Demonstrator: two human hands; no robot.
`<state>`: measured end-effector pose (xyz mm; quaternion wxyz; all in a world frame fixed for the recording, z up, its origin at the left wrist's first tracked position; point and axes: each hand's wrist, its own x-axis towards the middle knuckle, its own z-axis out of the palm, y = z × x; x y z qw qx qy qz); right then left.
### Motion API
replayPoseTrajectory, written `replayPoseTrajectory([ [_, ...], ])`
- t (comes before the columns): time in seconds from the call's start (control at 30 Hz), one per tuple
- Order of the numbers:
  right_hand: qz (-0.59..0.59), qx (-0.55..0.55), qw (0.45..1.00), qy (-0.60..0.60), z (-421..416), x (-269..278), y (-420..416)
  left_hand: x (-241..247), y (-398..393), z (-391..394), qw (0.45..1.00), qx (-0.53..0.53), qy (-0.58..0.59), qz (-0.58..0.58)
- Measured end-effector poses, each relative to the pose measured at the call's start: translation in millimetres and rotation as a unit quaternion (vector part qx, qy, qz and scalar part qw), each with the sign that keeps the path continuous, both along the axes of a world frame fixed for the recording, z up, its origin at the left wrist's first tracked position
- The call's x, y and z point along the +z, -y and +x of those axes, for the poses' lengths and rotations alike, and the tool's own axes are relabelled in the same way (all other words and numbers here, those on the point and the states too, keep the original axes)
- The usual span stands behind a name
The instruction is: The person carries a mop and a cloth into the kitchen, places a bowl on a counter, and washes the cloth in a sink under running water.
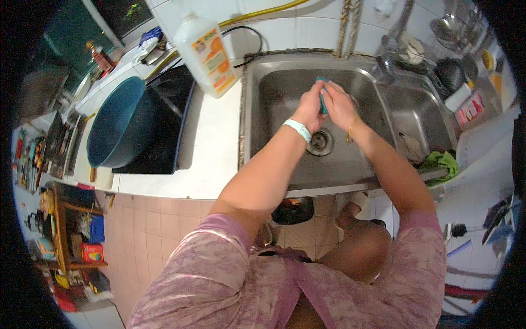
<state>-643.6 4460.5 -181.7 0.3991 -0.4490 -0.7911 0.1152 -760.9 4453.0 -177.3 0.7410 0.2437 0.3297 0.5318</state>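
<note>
A small teal cloth or sponge (pixel 323 105) is pressed between my two hands over the large basin of a stainless steel sink (pixel 283 164). My left hand (pixel 310 106), with a pale watch on its wrist, wraps the near side of it. From the other side my right hand (pixel 340 103) lies against it with fingers extended, and a thin gold-coloured bracelet circles that wrist. Most of the teal piece is hidden by my palms. Just below my hands in the view is the round drain strainer (pixel 320 142).
A large plastic jug (pixel 205 57) with an orange label stands left of the sink. A blue-green tub (pixel 117 123) sits tilted by a black cooktop (pixel 174 131). The smaller basin (pixel 415 111) is on the right, with a green cloth (pixel 444 164) at its near edge.
</note>
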Motion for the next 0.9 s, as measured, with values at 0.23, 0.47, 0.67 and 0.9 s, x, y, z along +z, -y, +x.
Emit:
replayPoseTrajectory([
  [0.23,-0.248,0.033,0.917,-0.312,23,-4,-13,9,6,5,0.993,-0.015,-0.113,0.011],
  [0.47,-0.025,-0.204,0.977,-0.061,43,9,-21,28,17,17,0.997,-0.029,-0.073,0.009],
  [0.67,0.034,0.002,0.981,-0.189,4,27,20,-15,-7,-2,1.000,-0.022,0.008,0.001],
  [0.9,-0.078,-0.197,0.975,-0.060,28,24,-13,12,13,40,0.987,-0.003,-0.156,-0.035],
])
